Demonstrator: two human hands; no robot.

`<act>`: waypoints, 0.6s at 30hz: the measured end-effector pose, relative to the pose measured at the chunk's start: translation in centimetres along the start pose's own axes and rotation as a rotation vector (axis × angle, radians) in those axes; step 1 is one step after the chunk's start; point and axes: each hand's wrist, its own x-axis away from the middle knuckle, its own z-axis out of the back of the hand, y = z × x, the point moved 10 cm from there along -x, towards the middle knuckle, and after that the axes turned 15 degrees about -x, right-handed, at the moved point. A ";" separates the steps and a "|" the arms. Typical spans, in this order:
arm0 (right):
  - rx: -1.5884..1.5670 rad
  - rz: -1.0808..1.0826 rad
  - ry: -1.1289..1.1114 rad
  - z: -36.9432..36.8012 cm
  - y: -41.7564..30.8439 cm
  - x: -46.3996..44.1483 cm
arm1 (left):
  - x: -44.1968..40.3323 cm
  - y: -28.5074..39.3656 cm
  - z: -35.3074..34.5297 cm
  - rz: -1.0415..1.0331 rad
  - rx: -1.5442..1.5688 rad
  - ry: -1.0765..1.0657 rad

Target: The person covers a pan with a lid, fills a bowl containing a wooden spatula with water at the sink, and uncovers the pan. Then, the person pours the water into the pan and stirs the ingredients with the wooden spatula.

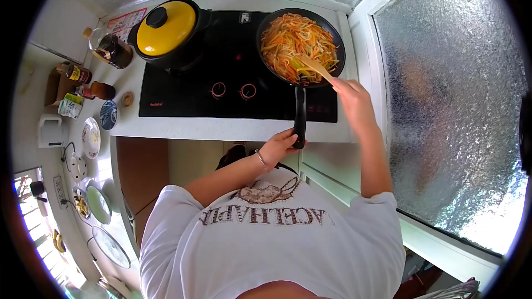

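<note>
A black frying pan sits on the right side of the black cooktop. It is filled with shredded orange and pale vegetables. My left hand is closed around the end of the pan's handle, which points toward me. Above the pan's lower right rim, my right hand grips a wooden spatula, whose blade reaches into the shreds. The spatula's far end is partly among the vegetables.
A black pot with a yellow lid stands at the cooktop's back left. Bottles, a blue-patterned bowl and a plate line the left counter. A textured glass panel is close on the right.
</note>
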 end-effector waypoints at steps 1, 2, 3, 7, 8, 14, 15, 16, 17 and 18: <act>-0.014 -0.054 -0.014 0.3 0.0 0.0 | 0.0 0.0 0.0 -0.001 0.004 -0.002; -0.013 -0.055 -0.016 -0.1 0.5 -0.1 | 0.1 0.1 0.0 0.002 -0.001 0.005; -0.006 -0.010 -0.013 -1.0 1.0 -0.2 | 0.1 0.2 0.1 0.005 -0.009 0.011; 0.025 -0.076 0.092 -0.8 3.2 -1.1 | 0.2 0.0 0.3 0.020 -0.014 0.020; 0.011 -0.096 0.135 -0.1 3.1 -1.0 | 0.2 -0.1 0.5 0.023 -0.020 0.018; -0.031 0.000 0.111 -4.2 3.2 -2.9 | 0.6 -0.2 1.0 0.023 -0.058 0.039; -0.024 0.050 0.095 -4.7 2.7 -3.2 | 0.5 0.0 1.2 0.002 -0.075 0.040; -0.007 0.072 0.054 -4.8 2.1 -2.9 | 0.5 0.1 1.4 -0.005 -0.076 0.043; -0.007 0.076 0.053 -4.2 1.6 -2.4 | 0.6 0.1 1.6 -0.009 -0.070 0.045; -0.019 0.064 0.029 -3.6 1.2 -1.8 | 0.7 0.0 1.7 -0.011 -0.064 0.045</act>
